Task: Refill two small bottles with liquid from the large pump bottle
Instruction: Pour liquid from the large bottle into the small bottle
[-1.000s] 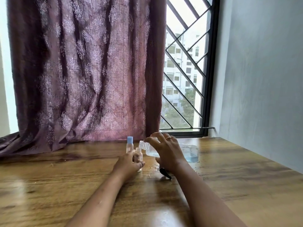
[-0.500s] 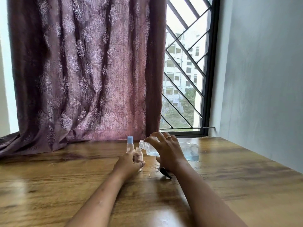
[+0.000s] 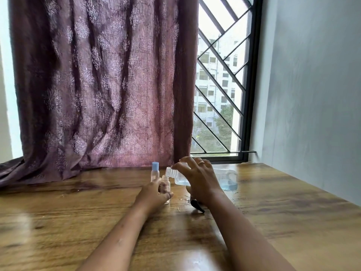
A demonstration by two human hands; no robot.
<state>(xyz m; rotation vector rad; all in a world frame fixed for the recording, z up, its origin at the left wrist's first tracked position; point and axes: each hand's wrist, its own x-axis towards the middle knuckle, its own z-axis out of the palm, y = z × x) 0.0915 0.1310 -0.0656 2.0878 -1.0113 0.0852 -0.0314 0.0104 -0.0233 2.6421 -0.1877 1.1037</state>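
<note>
No writing, label, brand, number or sign can be read anywhere in the view. The large bottle (image 3: 227, 178), the capped small bottle (image 3: 155, 173) and the open small bottle (image 3: 166, 182) are clear plastic with no legible print on the sides that show.
</note>
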